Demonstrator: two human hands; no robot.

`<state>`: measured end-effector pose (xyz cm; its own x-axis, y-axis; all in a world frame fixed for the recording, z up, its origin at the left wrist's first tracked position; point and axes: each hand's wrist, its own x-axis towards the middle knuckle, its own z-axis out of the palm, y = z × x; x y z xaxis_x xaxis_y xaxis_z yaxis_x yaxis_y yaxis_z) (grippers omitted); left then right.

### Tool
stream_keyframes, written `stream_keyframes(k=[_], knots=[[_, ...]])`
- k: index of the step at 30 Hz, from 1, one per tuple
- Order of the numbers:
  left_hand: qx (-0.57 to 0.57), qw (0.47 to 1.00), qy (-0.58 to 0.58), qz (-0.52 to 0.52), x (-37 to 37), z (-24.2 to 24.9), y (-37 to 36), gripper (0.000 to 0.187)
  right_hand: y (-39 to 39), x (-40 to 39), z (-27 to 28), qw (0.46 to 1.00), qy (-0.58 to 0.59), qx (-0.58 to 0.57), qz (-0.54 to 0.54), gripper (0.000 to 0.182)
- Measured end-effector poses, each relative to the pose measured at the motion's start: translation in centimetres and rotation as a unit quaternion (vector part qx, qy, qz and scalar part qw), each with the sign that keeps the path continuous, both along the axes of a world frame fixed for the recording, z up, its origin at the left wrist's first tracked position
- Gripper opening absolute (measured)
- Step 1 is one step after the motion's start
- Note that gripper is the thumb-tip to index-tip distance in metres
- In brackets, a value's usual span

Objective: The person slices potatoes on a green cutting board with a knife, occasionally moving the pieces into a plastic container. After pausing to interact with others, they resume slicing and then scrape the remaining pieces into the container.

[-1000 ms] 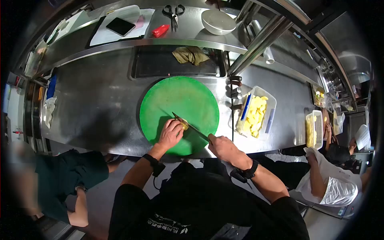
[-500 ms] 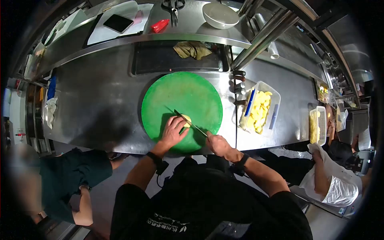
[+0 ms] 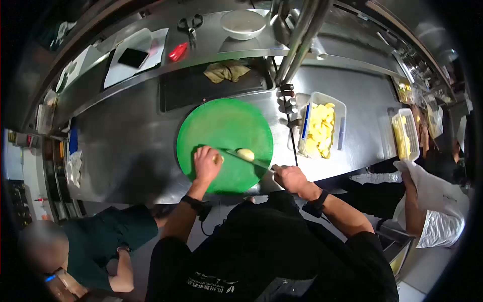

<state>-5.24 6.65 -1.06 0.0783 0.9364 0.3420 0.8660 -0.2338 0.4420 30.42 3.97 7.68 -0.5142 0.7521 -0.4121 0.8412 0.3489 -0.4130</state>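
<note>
On the round green cutting board lies a pale yellow piece of peeled potato, just beyond the blade of a kitchen knife. My right hand is closed around the knife's handle near the board's right front edge. The blade slants across the board toward the left. My left hand rests left of the blade tip, fingers curled, with another pale potato piece partly showing by the thumb. The fingers hide most of that piece.
Right of the board stands a clear plastic box of yellow potato pieces, beside several knife handles. A dark tray with a cloth lies behind. The shelf holds a white bowl and scissors. People stand on both sides.
My left hand has moved left, away from the blade, with a potato piece. The other piece now lies apart beyond the knife. My right hand has shifted slightly right with the knife.
</note>
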Motion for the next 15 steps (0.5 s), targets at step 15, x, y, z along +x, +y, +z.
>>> stream_keyframes(k=[15], knots=[[-0.211,0.931,-0.016,-0.297,3.0,1.2,8.1,0.024,-2.7,0.7,4.4,0.999,-0.005,-0.029,0.026,0.066]])
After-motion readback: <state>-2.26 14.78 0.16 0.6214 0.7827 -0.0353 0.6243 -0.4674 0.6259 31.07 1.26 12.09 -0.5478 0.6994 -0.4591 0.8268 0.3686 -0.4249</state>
